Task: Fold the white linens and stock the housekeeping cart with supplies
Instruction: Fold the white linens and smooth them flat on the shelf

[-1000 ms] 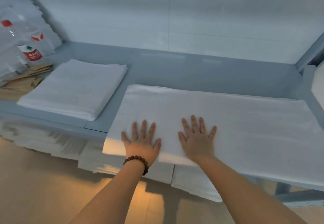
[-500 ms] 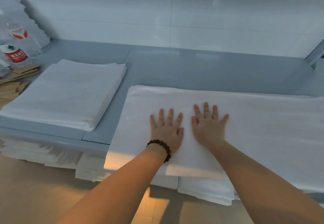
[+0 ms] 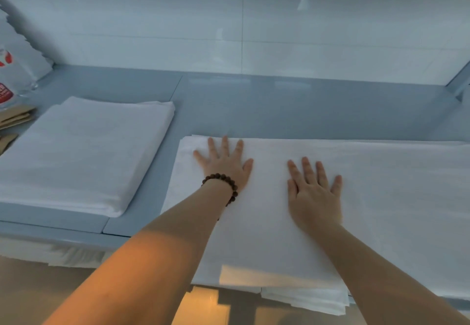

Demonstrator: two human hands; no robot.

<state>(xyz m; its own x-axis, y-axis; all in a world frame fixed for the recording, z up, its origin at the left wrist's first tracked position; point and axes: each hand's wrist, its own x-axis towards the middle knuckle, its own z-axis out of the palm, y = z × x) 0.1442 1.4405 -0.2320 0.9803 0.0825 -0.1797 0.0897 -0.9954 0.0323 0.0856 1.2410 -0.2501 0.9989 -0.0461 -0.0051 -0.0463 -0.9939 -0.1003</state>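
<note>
A wide white linen (image 3: 381, 197) lies flat across the grey shelf (image 3: 279, 106), its front edge hanging over the shelf's lip. My left hand (image 3: 225, 163), with a bead bracelet at the wrist, presses flat near the linen's far left corner, fingers spread. My right hand (image 3: 314, 190) lies flat on the linen a little to the right and nearer to me. A second white linen, folded into a thick rectangle (image 3: 81, 154), sits on the shelf to the left.
Plastic-wrapped packs with red labels (image 3: 7, 80) and brown paper items (image 3: 15, 118) sit at the far left. More white linens (image 3: 305, 299) lie on the level below. A pale wall backs the shelf. A metal post (image 3: 457, 80) stands at the right.
Both hands slid away from me over the linen. The left hand went to the far left corner, the right hand moved rightward, so they are now spread apart.
</note>
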